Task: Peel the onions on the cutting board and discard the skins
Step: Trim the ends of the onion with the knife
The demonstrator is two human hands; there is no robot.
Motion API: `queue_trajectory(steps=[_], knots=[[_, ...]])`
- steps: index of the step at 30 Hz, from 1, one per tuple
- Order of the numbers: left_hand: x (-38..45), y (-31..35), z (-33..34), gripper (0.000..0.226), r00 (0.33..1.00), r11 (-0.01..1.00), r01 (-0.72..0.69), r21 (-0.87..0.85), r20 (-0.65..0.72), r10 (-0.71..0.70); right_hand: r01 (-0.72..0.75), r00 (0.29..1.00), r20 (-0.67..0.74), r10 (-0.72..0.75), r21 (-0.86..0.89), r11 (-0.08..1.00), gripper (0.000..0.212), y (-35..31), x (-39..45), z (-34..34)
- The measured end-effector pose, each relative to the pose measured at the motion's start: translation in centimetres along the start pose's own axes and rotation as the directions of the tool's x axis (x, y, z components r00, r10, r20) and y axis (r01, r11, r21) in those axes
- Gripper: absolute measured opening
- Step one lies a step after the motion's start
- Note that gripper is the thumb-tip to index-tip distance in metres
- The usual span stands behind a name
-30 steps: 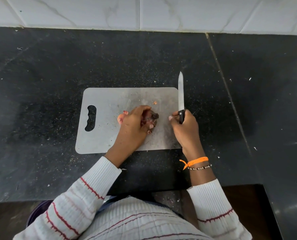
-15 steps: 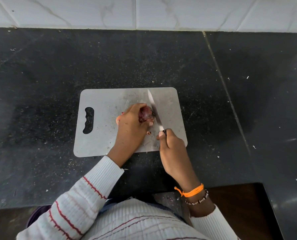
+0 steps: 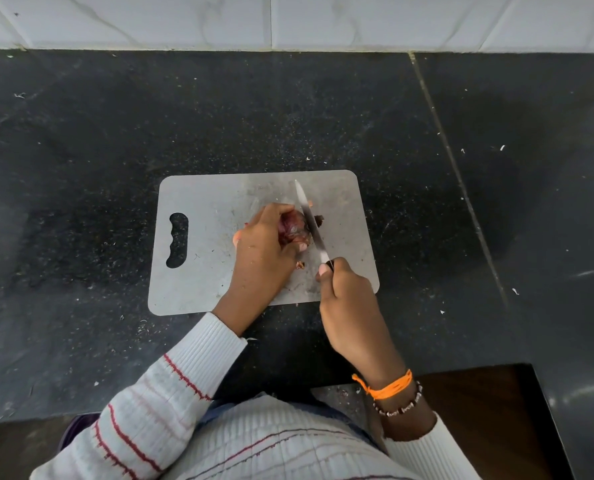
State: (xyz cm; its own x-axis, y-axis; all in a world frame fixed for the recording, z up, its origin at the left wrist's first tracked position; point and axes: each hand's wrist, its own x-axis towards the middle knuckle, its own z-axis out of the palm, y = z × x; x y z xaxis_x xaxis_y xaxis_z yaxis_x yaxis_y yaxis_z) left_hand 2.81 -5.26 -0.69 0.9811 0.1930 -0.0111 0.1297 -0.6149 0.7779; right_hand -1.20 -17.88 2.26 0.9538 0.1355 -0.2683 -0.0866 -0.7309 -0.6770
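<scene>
Black speckled stone counter [image 3: 219,116], crumbs all over, seam running near-to-far on the right; white tile wall [image 3: 288,22] at the far edge. Grey cutting board [image 3: 205,271] w/ handle slot at left. Left hand [image 3: 264,251] curled round red onion [image 3: 293,228] mid-board. Right hand [image 3: 347,306] grips knife [image 3: 311,225], blade against onion's right side. Skin bits [image 3: 300,265] just beside it.

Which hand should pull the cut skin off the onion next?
Left. The left hand already grips the onion on the cutting board; the right hand is occupied holding the knife.
</scene>
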Motion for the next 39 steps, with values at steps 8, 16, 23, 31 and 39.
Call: queue_trajectory(steps=[8,16,23,31,39], knots=[[0.1,0.1,-0.1,0.054,1.0,1.0,0.002,0.007,0.016,-0.002,0.034,0.999,0.021,-0.03,-0.202,0.979,0.015,-0.5,-0.5,0.0],[0.1,-0.6,-0.1,0.053,0.99,0.989,-0.141,0.053,-0.023,0.142,-0.039,0.996,0.073,0.055,-0.204,0.978,0.009,-1.7,0.4,0.0],[0.1,-0.5,0.2,0.051,0.989,0.986,-0.146,0.076,-0.018,0.148,-0.074,0.982,0.154,0.106,-0.203,0.976,0.009,-2.1,1.8,-0.8],[0.5,-0.1,0.0,0.053,0.99,0.985,-0.14,0.1,0.009,0.14,-0.148,0.969,0.166,0.182,-0.196,0.969,0.018,-2.5,4.0,-0.6],[0.7,-0.2,-0.4,0.054,0.992,0.989,-0.123,0.078,0.038,0.12,-0.147,0.964,0.193,0.181,-0.177,0.973,0.012,-1.5,3.6,-0.5]])
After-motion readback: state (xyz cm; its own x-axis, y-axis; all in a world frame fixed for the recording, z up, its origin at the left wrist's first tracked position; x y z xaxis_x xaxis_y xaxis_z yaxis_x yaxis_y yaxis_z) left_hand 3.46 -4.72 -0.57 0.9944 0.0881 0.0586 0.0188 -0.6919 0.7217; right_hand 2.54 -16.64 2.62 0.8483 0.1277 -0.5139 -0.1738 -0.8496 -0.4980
